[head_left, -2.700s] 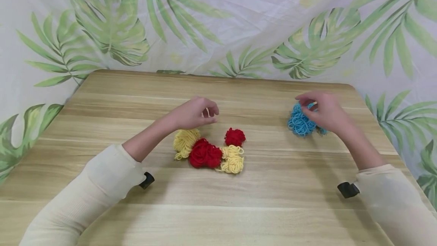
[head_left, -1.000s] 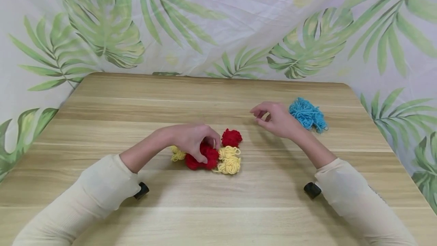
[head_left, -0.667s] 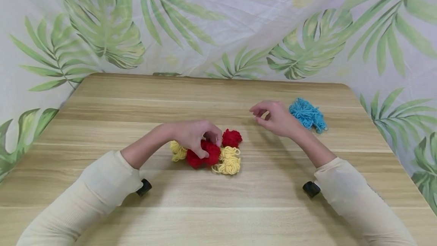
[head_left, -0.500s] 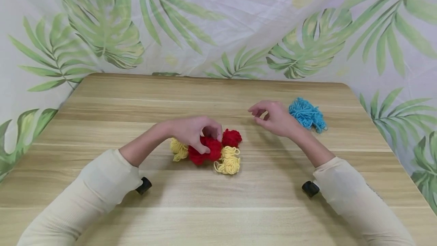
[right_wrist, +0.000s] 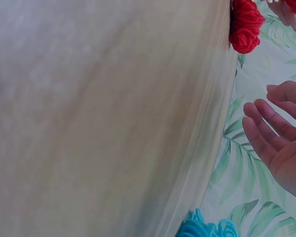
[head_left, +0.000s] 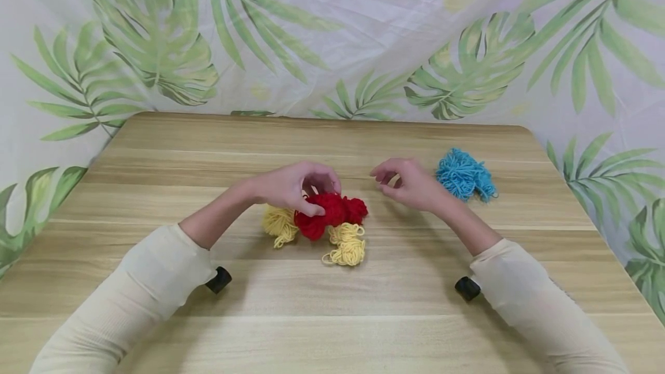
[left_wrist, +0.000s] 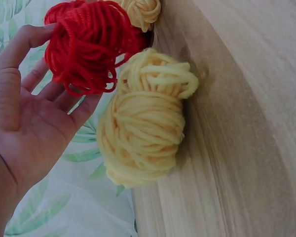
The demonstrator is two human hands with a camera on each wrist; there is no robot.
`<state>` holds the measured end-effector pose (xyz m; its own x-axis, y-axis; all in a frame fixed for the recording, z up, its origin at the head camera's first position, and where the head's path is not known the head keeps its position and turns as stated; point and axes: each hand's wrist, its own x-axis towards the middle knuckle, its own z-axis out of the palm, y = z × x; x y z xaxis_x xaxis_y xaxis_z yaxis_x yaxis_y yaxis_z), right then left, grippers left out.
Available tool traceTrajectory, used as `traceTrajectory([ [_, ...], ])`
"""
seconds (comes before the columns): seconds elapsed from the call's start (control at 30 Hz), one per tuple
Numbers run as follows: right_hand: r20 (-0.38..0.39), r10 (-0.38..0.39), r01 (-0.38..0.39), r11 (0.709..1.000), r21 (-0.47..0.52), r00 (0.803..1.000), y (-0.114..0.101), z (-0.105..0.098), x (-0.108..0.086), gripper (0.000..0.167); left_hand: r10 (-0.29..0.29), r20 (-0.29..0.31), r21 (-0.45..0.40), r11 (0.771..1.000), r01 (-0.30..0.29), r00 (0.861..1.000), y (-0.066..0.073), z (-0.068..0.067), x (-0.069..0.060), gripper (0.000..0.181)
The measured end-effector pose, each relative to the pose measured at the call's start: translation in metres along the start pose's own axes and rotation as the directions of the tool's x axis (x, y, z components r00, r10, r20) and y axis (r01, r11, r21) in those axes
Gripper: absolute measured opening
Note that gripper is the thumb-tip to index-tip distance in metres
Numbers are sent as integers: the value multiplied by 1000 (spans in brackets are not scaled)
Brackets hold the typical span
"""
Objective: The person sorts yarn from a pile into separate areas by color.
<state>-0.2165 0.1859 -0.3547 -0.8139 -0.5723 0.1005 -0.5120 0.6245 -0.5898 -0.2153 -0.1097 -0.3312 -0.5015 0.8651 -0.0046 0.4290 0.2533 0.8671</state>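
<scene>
My left hand [head_left: 292, 187] holds a red yarn bundle [left_wrist: 86, 47] between thumb and fingers, lifted off the table. Behind and to its right sits a smaller red yarn bundle [head_left: 356, 210], partly overlapped by the held one in the head view. A pale yellow yarn bundle [left_wrist: 140, 133] lies on the table under my left wrist, and another yellow yarn bundle [head_left: 347, 245] is in front of the red ones. My right hand [head_left: 406, 183] hovers with loosely bent fingers and holds nothing. To its right rests a blue yarn bundle [head_left: 464, 174].
All the yarn is on a wood-grain table [head_left: 332, 316]. A leaf-print cloth [head_left: 332, 27] hangs behind the table's far edge. A black wrist device [head_left: 218, 280] hangs beneath the left sleeve, and another black device [head_left: 467, 288] beneath the right one.
My left hand came down, took hold of the larger red yarn bundle and raised it away from me and slightly right. My right hand left the blue yarn and moved left.
</scene>
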Motion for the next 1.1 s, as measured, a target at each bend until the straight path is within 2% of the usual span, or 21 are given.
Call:
traceTrajectory([
  [0.23,36,-13,13,1000,6,999,-5,3,2,26,-12,-87,-55,998,7,996,-1,-5,0,36],
  [0.4,59,-10,10,1000,6,998,-8,5,3,28,-24,-164,-123,992,4,986,-2,-7,0,38],
  [0.6,83,-14,14,1000,0,996,-10,8,3,28,-44,-248,-170,985,1,968,-7,-11,4,39],
  [0.9,104,-28,29,1000,-4,994,-12,9,5,28,-61,-339,-167,986,3,939,-12,-18,10,38],
  [1.1,114,-31,31,1000,1,993,-13,10,7,28,-91,-394,-150,988,33,915,-15,-22,11,39],
])
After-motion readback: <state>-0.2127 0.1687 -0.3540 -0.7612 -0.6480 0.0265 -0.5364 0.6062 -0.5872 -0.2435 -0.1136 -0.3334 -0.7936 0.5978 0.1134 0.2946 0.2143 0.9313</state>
